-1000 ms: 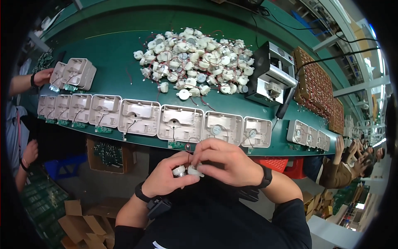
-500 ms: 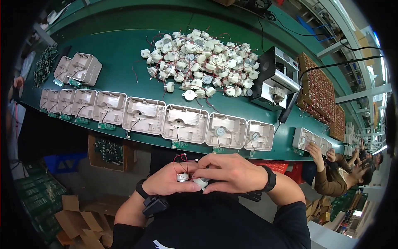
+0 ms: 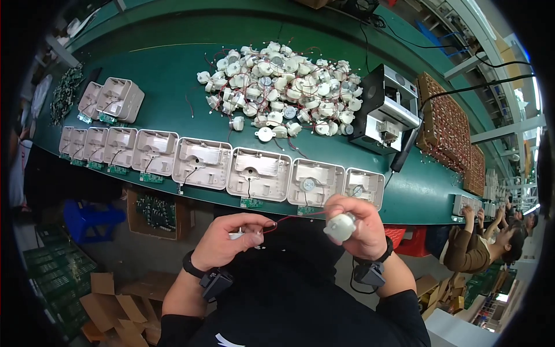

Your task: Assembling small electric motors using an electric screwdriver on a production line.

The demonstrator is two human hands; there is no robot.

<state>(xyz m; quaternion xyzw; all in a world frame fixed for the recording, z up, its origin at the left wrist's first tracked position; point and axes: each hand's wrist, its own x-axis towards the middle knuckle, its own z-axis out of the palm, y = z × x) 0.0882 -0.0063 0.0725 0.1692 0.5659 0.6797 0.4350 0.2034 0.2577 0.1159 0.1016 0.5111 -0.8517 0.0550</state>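
Observation:
My right hand point(image 3: 370, 231) is closed around a round white wired part point(image 3: 340, 228) with small ears on its rim, its flat side showing. In my left hand point(image 3: 222, 246), another white part point(image 3: 235, 235) is mostly covered by the curled fingers. A red wire point(image 3: 295, 217) stretches between the two hands, above the front edge of the bench. Just beyond them runs a row of open off-white plastic housings point(image 3: 259, 182), several with green circuit boards point(image 3: 250, 203) at their near side. One housing, left of my right hand, has a round part point(image 3: 307, 184) inside.
A large heap of round white wired parts point(image 3: 283, 87) lies on the green bench point(image 3: 167, 69). A black-and-silver machine point(image 3: 387, 110) and brown trays point(image 3: 445, 127) stand to the right. More housings point(image 3: 118, 98) sit at left. A co-worker point(image 3: 485, 248) is at the far right.
My hands, close together before, have moved apart. The right hand has swung right and up with a round white part, and the red wire is now drawn out between them.

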